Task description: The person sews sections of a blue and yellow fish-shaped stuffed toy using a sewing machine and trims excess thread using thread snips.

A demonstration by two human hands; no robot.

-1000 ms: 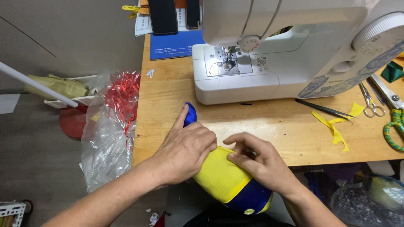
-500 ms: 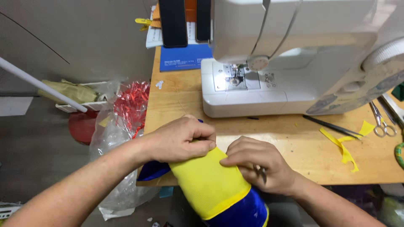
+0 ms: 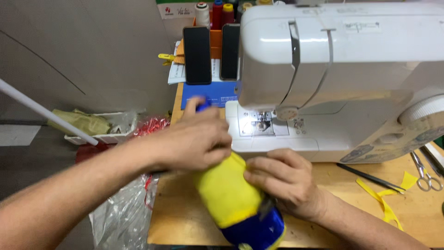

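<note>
A yellow and blue fabric piece (image 3: 231,194) lies rolled on the wooden table (image 3: 185,217) in front of a white sewing machine (image 3: 333,78). My left hand (image 3: 196,139) presses on its upper end, close to the machine's needle plate (image 3: 261,125). My right hand (image 3: 284,180) grips the fabric's right side near the blue hem. Both hands hold the fabric, and a blue tip shows above my left fingers.
Black tweezers (image 3: 370,178), yellow fabric scraps (image 3: 384,203) and small scissors (image 3: 423,173) lie at the right. Two dark phones (image 3: 199,53) and thread spools (image 3: 212,11) stand behind a blue card. A clear plastic bag (image 3: 122,213) with red material hangs off the table's left edge.
Both hands have pushed the fabric forward, up to the sewing machine's needle area. The camera has moved closer to the machine.
</note>
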